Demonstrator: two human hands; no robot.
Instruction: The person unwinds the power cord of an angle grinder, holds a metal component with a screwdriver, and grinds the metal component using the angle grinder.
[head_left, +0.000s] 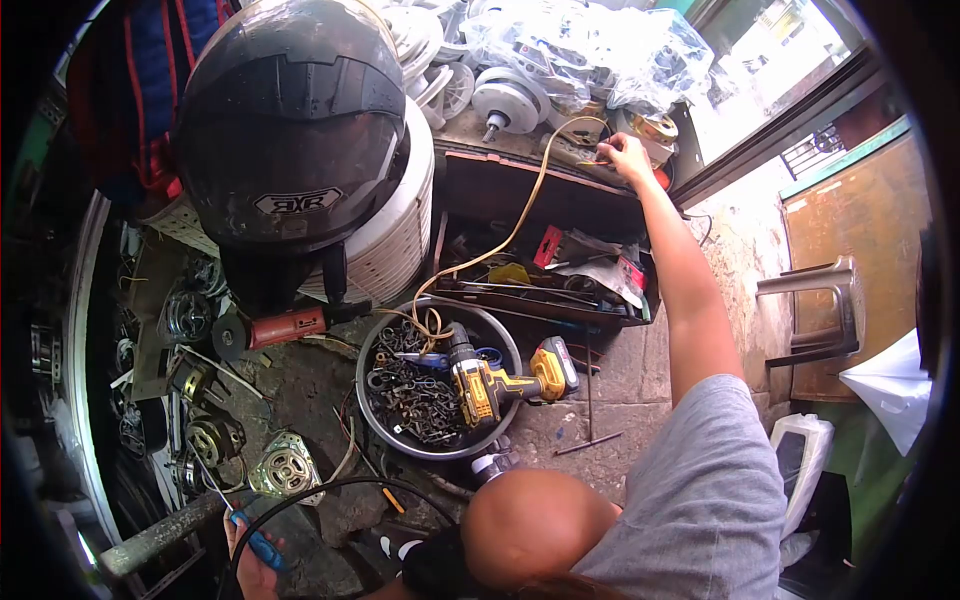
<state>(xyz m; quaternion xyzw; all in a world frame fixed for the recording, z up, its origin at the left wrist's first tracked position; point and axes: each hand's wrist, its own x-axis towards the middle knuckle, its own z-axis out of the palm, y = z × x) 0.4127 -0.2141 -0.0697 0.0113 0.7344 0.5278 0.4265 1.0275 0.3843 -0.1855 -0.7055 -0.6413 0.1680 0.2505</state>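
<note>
My left hand (252,572), low at the left, is closed around the blue handle of a screwdriver (262,547). Its thin shaft points up and left toward a round metal motor (212,440). At the upper right, my right arm reaches out over a toolbox, and my right hand (627,158) has its fingers pinched at the end of a beige cable (540,180). That cable arcs down from the hand to a grey basin. A second motor with a pale slotted housing (287,465) lies on the ground right of the screwdriver.
Bolts and nuts fill the basin (362,400), with a yellow cordless drill (485,385) across it. The open toolbox (545,305) holds tools and packets. A black helmet (290,130) tops a white tub. A red angle grinder (285,328) and a plastic chair (845,310) are nearby.
</note>
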